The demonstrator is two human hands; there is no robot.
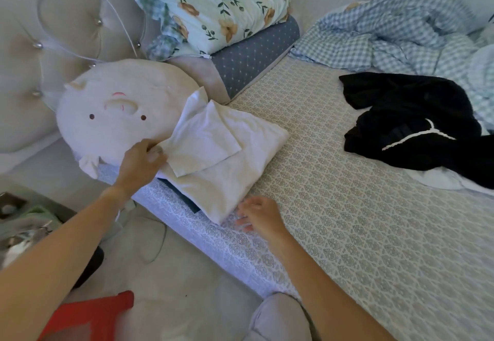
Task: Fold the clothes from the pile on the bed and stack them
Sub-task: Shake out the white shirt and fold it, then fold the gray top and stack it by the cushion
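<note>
Head view: nearest, the right hand [258,216] is seen low at the bed [347,233] edge, fingers loosely spread, grip holding nothing, just beside the near corner of the folded white garment [224,169]. Further in, the left hand [143,160] is pinched shut on the loose top flap [205,144] at its left corner. The garment is laid on the stack at the bed's near-left edge; a dark item [187,201] is seen peeking out under it, beside the round plush pillow [117,113]. Judged step: last fold being squared. The flap should be laid flat and edges lined up, with the body pinned by the right hand so the stack is not dragged. Far right, the black garment [406,124] is left unfolded, well apart.
</note>
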